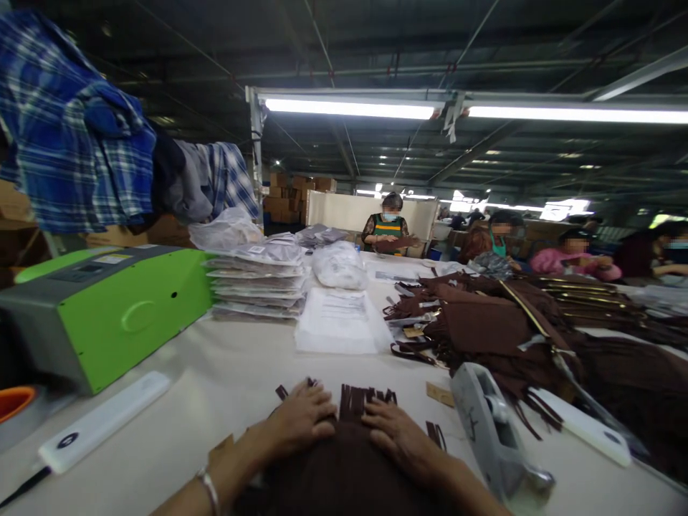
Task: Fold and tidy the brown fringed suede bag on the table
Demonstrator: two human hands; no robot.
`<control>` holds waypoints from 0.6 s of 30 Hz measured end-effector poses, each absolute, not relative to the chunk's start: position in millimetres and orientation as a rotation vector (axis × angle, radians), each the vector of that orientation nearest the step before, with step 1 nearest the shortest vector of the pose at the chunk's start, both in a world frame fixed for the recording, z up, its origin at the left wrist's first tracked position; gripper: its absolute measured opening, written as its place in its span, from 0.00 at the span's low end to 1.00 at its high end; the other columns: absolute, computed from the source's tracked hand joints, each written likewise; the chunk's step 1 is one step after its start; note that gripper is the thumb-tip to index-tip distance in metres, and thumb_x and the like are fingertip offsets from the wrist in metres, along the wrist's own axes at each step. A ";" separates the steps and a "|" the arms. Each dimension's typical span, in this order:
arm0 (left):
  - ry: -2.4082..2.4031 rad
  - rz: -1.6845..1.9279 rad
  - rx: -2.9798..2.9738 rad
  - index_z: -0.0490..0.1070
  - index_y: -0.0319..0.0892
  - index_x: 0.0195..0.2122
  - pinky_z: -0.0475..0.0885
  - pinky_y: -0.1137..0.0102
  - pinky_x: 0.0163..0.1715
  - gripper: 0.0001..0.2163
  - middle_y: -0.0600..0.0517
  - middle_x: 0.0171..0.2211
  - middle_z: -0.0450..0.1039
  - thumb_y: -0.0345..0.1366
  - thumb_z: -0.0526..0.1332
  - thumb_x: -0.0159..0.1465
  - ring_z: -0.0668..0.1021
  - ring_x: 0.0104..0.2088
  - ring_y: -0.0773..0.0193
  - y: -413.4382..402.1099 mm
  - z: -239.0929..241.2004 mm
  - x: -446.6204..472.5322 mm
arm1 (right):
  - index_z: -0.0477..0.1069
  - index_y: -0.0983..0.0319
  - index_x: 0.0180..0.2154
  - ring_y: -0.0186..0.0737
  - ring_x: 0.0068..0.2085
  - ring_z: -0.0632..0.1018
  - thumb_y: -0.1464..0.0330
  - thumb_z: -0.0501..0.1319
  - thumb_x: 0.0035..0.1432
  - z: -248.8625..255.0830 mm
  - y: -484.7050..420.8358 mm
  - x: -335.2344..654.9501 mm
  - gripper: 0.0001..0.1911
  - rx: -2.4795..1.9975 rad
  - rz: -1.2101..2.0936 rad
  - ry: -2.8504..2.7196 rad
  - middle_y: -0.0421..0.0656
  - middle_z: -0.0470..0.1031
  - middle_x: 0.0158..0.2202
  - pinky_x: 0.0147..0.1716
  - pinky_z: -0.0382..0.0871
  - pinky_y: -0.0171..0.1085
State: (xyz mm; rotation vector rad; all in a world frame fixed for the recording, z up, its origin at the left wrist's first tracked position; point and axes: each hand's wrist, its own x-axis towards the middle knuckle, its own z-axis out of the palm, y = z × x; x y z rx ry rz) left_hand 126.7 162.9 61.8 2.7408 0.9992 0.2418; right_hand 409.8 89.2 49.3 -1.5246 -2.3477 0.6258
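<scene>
Both of my hands lie flat on a dark brown fringed garment (349, 469) at the near edge of the white table (236, 373). My left hand (301, 419) has its fingers stretched out toward the fringe (360, 399). Just to its right, my right hand (395, 433) presses on the same cloth, fingers spread. Neither hand grips anything. A bangle shows on my left wrist.
A green machine (112, 308) stands at left, a white bar (102, 421) before it. A grey tagging tool (491, 430) lies right of my hands. Bagged garment stacks (258, 283), a pile of papers (341, 319) and a brown garment heap (505, 322) lie beyond. Several people work across the table.
</scene>
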 end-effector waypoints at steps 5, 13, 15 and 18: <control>1.579 0.462 2.562 0.68 0.38 0.53 0.63 0.54 0.56 0.16 0.40 0.53 0.70 0.33 0.48 0.68 0.71 0.55 0.51 199.7 70.9 103.1 | 0.69 0.68 0.56 0.55 0.61 0.66 0.61 0.46 0.67 54.7 116.9 426.2 0.25 -1.935 0.425 -1.962 0.55 0.68 0.58 0.62 0.54 0.54; 1.062 0.161 2.483 0.51 0.53 0.66 0.50 0.47 0.65 0.30 0.50 0.68 0.48 0.43 0.59 0.64 0.53 0.67 0.49 105.2 42.9 95.5 | 0.54 0.50 0.65 0.52 0.66 0.58 0.55 0.55 0.64 27.8 59.6 372.1 0.30 -1.295 0.474 -2.554 0.42 0.55 0.66 0.63 0.54 0.55; 1.053 0.193 2.416 0.53 0.53 0.65 0.53 0.50 0.64 0.28 0.49 0.68 0.49 0.45 0.57 0.65 0.55 0.67 0.51 102.6 50.4 92.0 | 0.56 0.51 0.64 0.48 0.63 0.63 0.56 0.52 0.67 41.1 56.5 368.0 0.26 -1.317 0.396 -2.576 0.42 0.60 0.64 0.62 0.59 0.51; 1.211 0.464 2.306 0.65 0.50 0.58 0.62 0.60 0.60 0.19 0.48 0.62 0.63 0.44 0.54 0.66 0.66 0.60 0.55 105.8 75.6 70.4 | 0.55 0.57 0.65 0.46 0.62 0.65 0.54 0.53 0.66 60.7 54.3 356.5 0.29 -1.161 0.035 -2.617 0.45 0.62 0.63 0.62 0.60 0.46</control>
